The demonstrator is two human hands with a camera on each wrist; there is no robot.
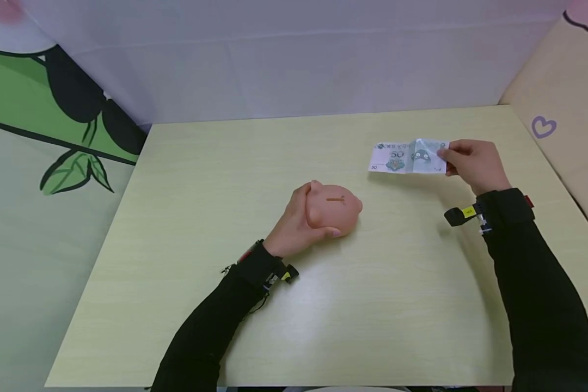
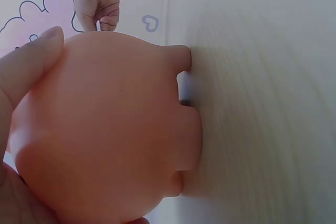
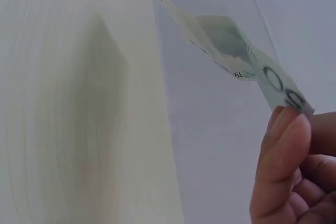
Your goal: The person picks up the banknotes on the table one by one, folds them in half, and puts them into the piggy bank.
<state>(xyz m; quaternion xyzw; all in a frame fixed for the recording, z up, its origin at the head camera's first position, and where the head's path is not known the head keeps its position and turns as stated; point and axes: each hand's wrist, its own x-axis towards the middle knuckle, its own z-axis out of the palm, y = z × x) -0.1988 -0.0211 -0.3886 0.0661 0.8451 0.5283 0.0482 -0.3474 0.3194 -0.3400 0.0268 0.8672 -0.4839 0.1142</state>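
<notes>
A pink piggy bank (image 1: 340, 215) stands on its short feet near the middle of the table, a brown-edged slot (image 1: 335, 199) along its top. My left hand (image 1: 296, 226) grips one end of it, the thumb along its near side. Toward the back right, my right hand (image 1: 477, 163) pinches the right end of a greenish banknote (image 1: 394, 158) marked 50. A crease runs across the banknote, and its shadow falls on the tabletop below. In the right wrist view the banknote (image 3: 270, 74) bends upward from thumb and fingertips.
The pale wooden table (image 1: 186, 228) meets a lavender backdrop (image 1: 294, 71) along its far edge. A cream panel with a purple heart (image 1: 544, 127) borders the right side. Black straps with small cameras (image 1: 455, 216) sit on both wrists.
</notes>
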